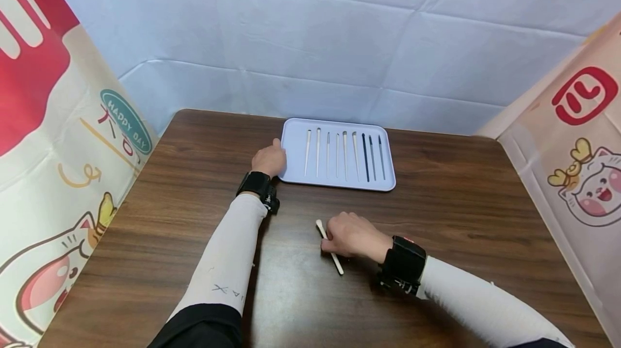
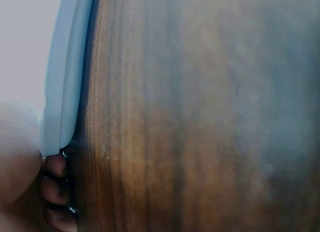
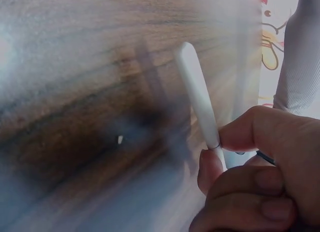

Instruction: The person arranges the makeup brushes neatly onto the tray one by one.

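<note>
A dark wooden table (image 1: 436, 240) fills the scene, walled in at the back by a white sheet (image 1: 339, 41) and at either side by printed cartoon banners (image 1: 53, 138). Toward the far middle of the table lies a pale blue rectangular tray (image 1: 293, 173), flat on the wood. In it nine slender tools lie side by side, roughly parallel and slightly apart: six white sticks (image 1: 317, 145) on the left and three dark sticks (image 1: 372, 150) on the right.

The left hand (image 1: 268, 159), its arm in a white sleeve (image 1: 225, 262) with a black wrist strap (image 1: 257, 186), rests against the tray's left edge. In the left wrist view the fingertips (image 2: 55, 167) curl at the tray's rim (image 2: 65, 92), touching it at the corner; whether they actually clasp the rim cannot be told.

The right hand (image 1: 351, 236) lies on the table nearer the person, well apart from the tray. It pinches a white stick (image 1: 330, 247) between thumb and forefinger, the other fingers curled beneath. In the right wrist view this white stick (image 3: 198, 100) runs up from the fingers (image 3: 250, 132) to a rounded tip above the wood. In the head view it lies slantwise, both ends showing past the hand, low over the tabletop.
</note>
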{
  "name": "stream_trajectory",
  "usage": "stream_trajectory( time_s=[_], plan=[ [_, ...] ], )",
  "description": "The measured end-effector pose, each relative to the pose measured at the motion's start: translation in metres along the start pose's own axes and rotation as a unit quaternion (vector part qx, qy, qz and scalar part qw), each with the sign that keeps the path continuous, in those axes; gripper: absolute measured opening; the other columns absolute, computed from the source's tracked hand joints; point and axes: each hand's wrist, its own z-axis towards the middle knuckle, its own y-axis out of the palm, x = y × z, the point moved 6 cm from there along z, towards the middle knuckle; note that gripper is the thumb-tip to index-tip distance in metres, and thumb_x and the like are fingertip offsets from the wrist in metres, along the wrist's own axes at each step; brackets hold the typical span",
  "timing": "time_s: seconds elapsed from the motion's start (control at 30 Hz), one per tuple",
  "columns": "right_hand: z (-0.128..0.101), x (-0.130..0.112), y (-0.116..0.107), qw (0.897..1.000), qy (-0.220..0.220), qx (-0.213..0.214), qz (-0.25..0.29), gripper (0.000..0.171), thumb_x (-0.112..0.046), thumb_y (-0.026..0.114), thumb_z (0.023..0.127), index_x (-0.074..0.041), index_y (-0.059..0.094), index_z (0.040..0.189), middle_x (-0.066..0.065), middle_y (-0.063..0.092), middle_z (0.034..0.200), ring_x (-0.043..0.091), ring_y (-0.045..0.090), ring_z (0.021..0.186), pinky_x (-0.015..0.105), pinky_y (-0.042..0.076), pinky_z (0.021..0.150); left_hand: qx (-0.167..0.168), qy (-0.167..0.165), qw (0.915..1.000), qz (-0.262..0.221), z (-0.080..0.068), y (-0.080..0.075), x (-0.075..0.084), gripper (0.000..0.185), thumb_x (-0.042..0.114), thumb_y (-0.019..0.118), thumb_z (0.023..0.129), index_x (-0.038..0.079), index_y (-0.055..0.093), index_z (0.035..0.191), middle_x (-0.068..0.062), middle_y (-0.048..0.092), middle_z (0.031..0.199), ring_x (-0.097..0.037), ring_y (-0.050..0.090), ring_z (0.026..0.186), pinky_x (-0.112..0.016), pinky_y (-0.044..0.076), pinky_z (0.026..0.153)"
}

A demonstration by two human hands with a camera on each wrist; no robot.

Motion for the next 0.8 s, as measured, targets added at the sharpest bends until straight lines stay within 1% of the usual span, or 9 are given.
stream_trajectory(
  time_s=[0.27, 0.53, 0.63, 0.8],
  plan=[
    [0.005, 0.000, -0.007, 1.000, -0.002, -0.007, 0.014, 0.052, -0.032, 0.066, 0.096, -0.020, 0.043, 0.051, -0.009, 0.031, 0.049, 0.010, 0.031, 0.046, 0.026, 0.027, 0.048, 0.001, 0.002, 1.0000, 0.001, 0.001, 0.001, 0.000, 0.039, 0.030, 0.032, 0.111, 0.003, 0.041, 0.138, -0.022, 0.065, 0.109, -0.039, 0.062, 0.095, -0.049, 0.050, 0.084],
    [0.013, 0.000, -0.015, 1.000, 0.000, -0.020, 0.024, 0.051, -0.034, 0.066, 0.097, -0.020, 0.045, 0.053, -0.008, 0.033, 0.050, 0.010, 0.033, 0.047, 0.027, 0.028, 0.048, 0.000, 0.001, 1.0000, -0.002, 0.001, 0.001, 0.000, 0.041, 0.029, 0.032, 0.111, 0.003, 0.039, 0.141, -0.023, 0.065, 0.111, -0.040, 0.061, 0.098, -0.050, 0.049, 0.087],
    [0.016, 0.001, -0.017, 0.999, 0.000, -0.024, 0.025, 0.050, -0.034, 0.065, 0.097, -0.020, 0.045, 0.054, -0.007, 0.034, 0.051, 0.010, 0.033, 0.047, 0.027, 0.028, 0.048, -0.001, 0.002, 1.0000, -0.003, 0.001, 0.002, 0.000, 0.042, 0.029, 0.031, 0.111, 0.003, 0.038, 0.143, -0.023, 0.064, 0.110, -0.039, 0.061, 0.097, -0.050, 0.049, 0.086],
    [0.022, 0.001, -0.024, 0.999, -0.003, -0.022, 0.024, 0.052, -0.033, 0.064, 0.098, -0.020, 0.043, 0.053, -0.008, 0.030, 0.050, 0.010, 0.029, 0.046, 0.026, 0.025, 0.047, 0.000, 0.003, 1.0000, -0.002, 0.003, 0.002, -0.001, 0.041, 0.030, 0.031, 0.111, 0.004, 0.038, 0.141, -0.021, 0.064, 0.106, -0.037, 0.061, 0.094, -0.048, 0.049, 0.083]
  ],
)
